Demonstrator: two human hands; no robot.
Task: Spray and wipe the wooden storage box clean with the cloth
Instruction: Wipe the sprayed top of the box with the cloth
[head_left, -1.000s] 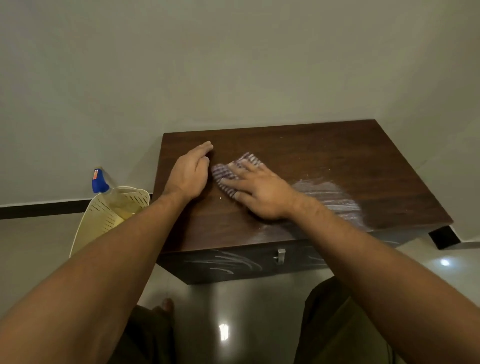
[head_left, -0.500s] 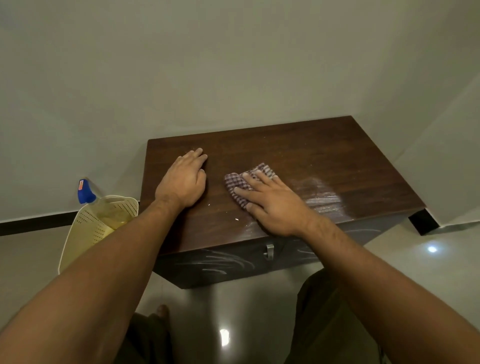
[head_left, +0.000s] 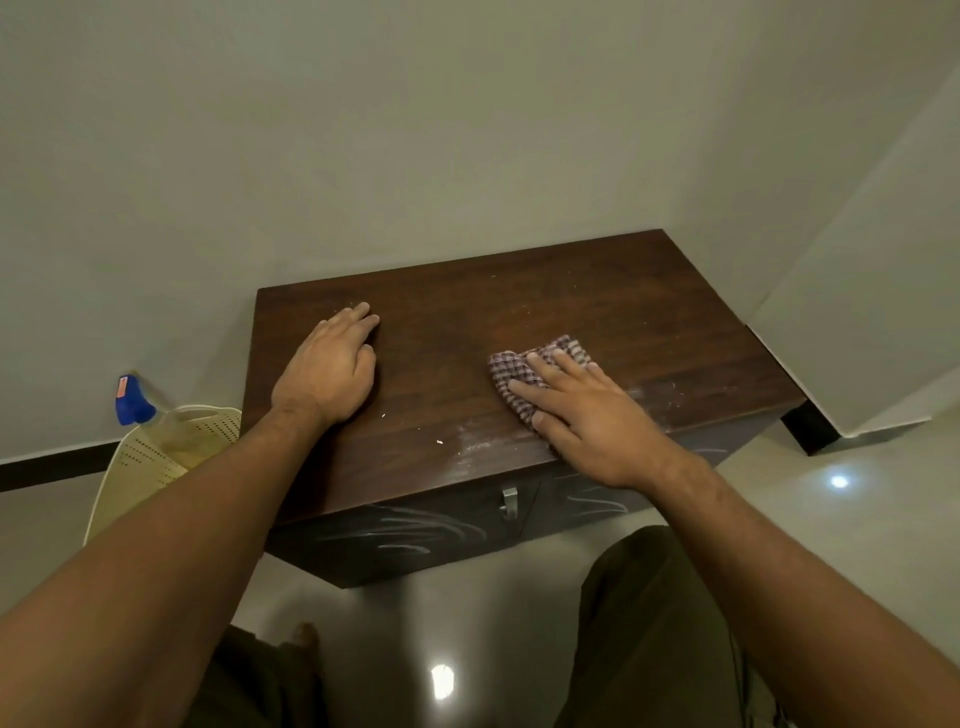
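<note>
1. Pressing down on the checked cloth (head_left: 524, 371), the right hand (head_left: 597, 421) is lying flat with its fingers straight and spread wide; I am seeing no curl around the fabric.
2. I am finding that cloth bunched on top of the wooden storage box (head_left: 545, 306), towards its front right part, with pale smears (head_left: 478, 447) just beside it near the front edge.
3. The left hand (head_left: 327, 371) is resting palm-down on the box's left part, fingers relaxed and holding nothing (well apart from the cloth).
4. A metal handle (head_left: 509, 501) is showing on the box's dark front.
5. A blue-topped spray bottle (head_left: 134, 402) is sitting in a cream perforated basket (head_left: 150, 467) on the floor (head_left: 857, 519), left of the box.
</note>
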